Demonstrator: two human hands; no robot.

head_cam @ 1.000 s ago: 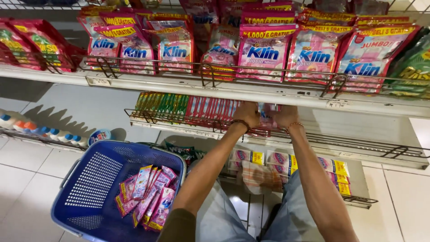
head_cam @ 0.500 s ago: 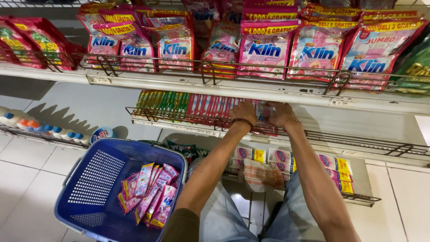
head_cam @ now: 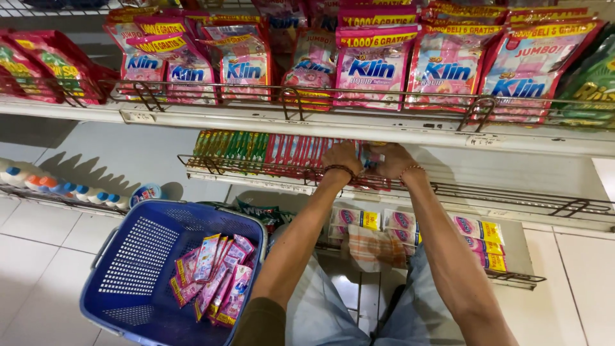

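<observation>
Both the left hand [head_cam: 341,157] and right hand [head_cam: 392,159] pinch a sachet [head_cam: 371,156] at the row's [head_cam: 282,150] end, so neighbours could easily topple off the rack [head_cam: 512,195] below.

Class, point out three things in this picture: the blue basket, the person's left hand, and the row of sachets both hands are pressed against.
blue basket [head_cam: 131,269]: head view, on its bare perforated inner wall.
left hand [head_cam: 343,157]: head view, on the back of the hand.
row of sachets [head_cam: 291,150]: head view, on the red packets left of the hands.
</observation>
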